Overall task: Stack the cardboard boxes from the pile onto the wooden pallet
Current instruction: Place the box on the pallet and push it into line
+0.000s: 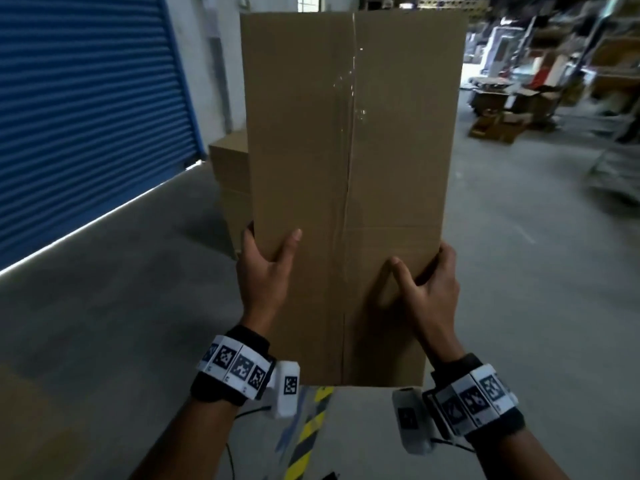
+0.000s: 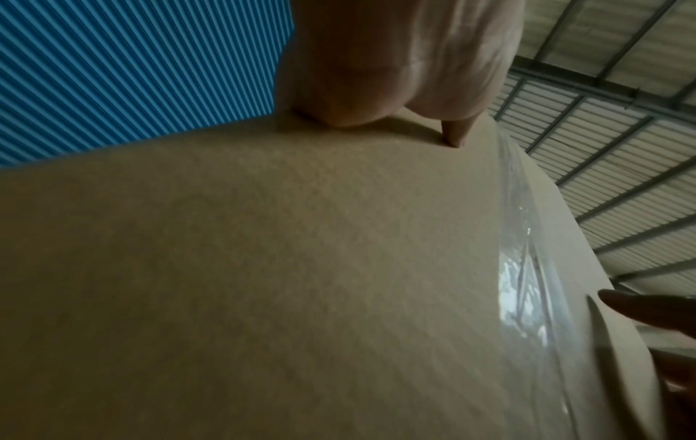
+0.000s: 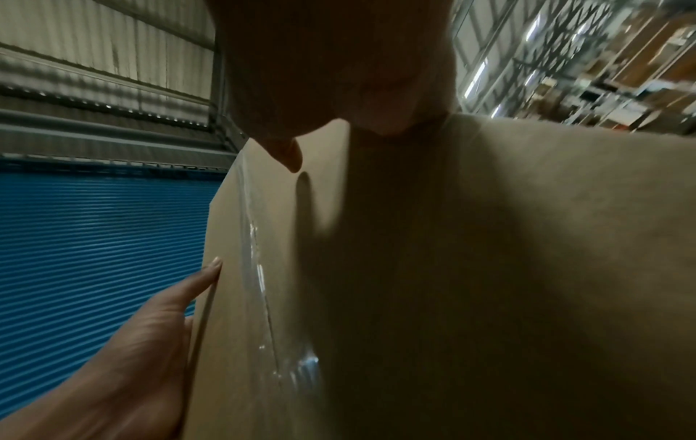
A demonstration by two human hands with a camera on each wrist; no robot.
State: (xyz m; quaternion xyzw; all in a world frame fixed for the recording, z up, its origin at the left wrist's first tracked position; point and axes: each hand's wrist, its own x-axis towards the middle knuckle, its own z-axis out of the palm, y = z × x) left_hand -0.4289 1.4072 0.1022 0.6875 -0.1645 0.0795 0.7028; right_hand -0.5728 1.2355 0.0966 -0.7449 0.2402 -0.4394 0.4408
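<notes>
A long brown cardboard box (image 1: 349, 168), sealed down its middle with clear tape, is carried in front of me. My left hand (image 1: 266, 268) grips its left edge, thumb on top and fingers round the side. On the opposite edge my right hand (image 1: 429, 282) grips the same way. The box fills the left wrist view (image 2: 301, 282) under my left hand (image 2: 399, 68), and the right wrist view (image 3: 452, 282) under my right hand (image 3: 331, 74). Behind it, a stack of brown boxes (image 1: 230, 168) stands on the floor. No wooden pallet is visible.
A blue roller door (image 1: 86, 109) runs along the left. Grey concrete floor (image 1: 519, 271) spreads around. Shelving and loose cartons (image 1: 502, 116) fill the far right. A yellow-black hazard stripe (image 1: 311, 427) lies on the floor near my feet.
</notes>
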